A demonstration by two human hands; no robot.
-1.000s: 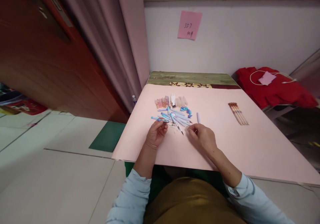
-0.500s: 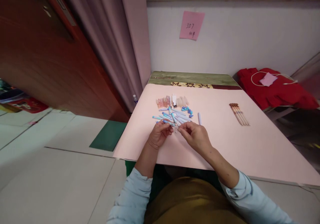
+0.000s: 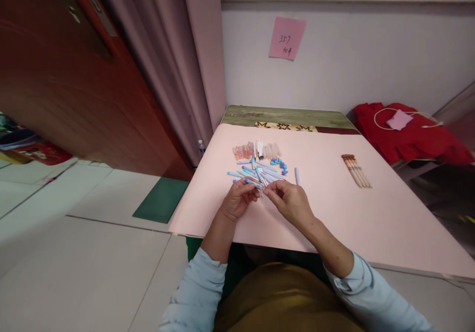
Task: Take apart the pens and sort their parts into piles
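Observation:
Near the front of the table, my left hand is closed on a blue pen barrel, which points to the right. The fingertips of my right hand pinch at the barrel's right end; whatever small piece they hold is too small to make out. Just beyond both hands lies a loose pile of light blue and turquoise pen barrels. Small blue pieces are bunched at its right, and one lavender barrel lies apart.
Behind the pile are rows of pink glittery pieces, thin white sticks and pale translucent pieces. Several brown-topped pens lie side by side on the pink-covered table. Red cloth with a cable sits at right.
The blue barrel and the fingertips of my right hand have come together, closing the small gap between them. The view has shifted slightly.

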